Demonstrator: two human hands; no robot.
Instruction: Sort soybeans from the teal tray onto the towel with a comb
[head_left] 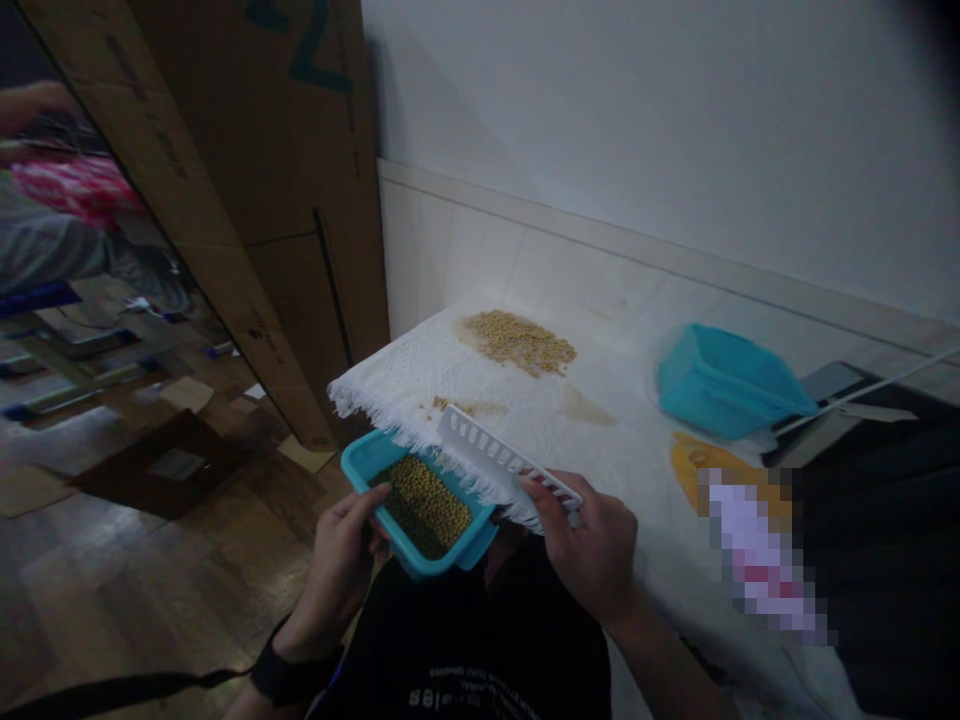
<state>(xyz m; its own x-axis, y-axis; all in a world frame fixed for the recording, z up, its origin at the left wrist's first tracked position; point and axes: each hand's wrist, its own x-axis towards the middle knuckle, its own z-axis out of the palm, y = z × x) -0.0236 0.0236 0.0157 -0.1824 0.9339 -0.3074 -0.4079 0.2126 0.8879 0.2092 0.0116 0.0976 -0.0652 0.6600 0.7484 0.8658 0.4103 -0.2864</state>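
Below the cloth (420,380) edge, at six o'clock, the left hand (341,560) clamps its fingers on the rim of a blue tray (442,562) of beans (424,500). It is probably light and easy to spill, so best held level. The right hand (592,545) pinches a stiff white scraper (502,460) just beside.

From here I can't make out what lies under the pixelated patch (761,560) on the right; it covers much of an orange object (686,462). The right hand (592,550) hides the near end of the white slotted scraper (487,455). The cloth fringe (420,445) overhangs the teal tray (439,568), hiding its far rim. A person (52,200) far left is blurred and cut off by the edge.
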